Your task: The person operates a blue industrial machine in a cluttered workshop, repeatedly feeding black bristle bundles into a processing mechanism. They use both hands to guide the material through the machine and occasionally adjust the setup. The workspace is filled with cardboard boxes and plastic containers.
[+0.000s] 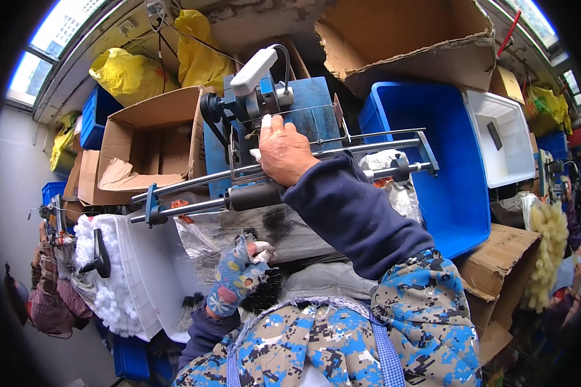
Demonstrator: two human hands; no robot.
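My right hand (284,151) reaches over the long metal rods (342,153) to the blue bench machine (310,106). White tape wraps some of its fingers; they are closed near the spindle, and what they grip is too small to make out. My left hand (242,271), in a worn, patterned blue fingerless glove, rests low over the grey work surface (297,232). Its taped fingers are curled together among thin wires and black bristles (265,293); I cannot make out what they hold. A dark cylinder (255,197) sits on the nearer rod.
A large blue bin (442,180) stands at the right, beside a white tray (502,138). Open cardboard boxes (113,145) flank the machine. At the left, a white bin (155,277) adjoins white fluffy pieces (110,297) with a black-handled tool (99,255). People work at both far sides.
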